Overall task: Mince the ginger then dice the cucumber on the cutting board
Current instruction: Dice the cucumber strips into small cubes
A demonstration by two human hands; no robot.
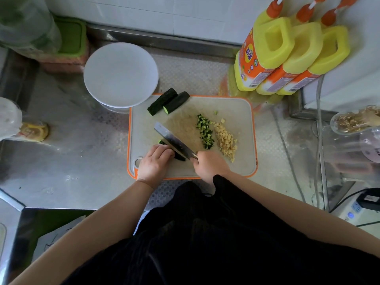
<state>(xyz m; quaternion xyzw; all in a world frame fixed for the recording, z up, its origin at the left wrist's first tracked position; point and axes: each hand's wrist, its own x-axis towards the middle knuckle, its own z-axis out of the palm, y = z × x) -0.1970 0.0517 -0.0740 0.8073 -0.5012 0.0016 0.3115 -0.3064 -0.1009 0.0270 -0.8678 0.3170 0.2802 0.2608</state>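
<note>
I see left hand [154, 161] curled down on cucumber piece [179, 156] at cutting board [242, 112] near-left corner. Right hand [209, 164] grips cleaver [174, 141] handle, blade against cucumber piece. Diced cucumber [205, 131] and minced ginger [226, 140] in rows toward board's right edge. Two cucumber halves [168, 101] at far-left corner, beside white plate [121, 74].

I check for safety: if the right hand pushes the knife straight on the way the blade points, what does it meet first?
Probably nothing on the board: ahead of the knife tip the cutting board looks bare; further on lie the two cucumber pieces.
</note>
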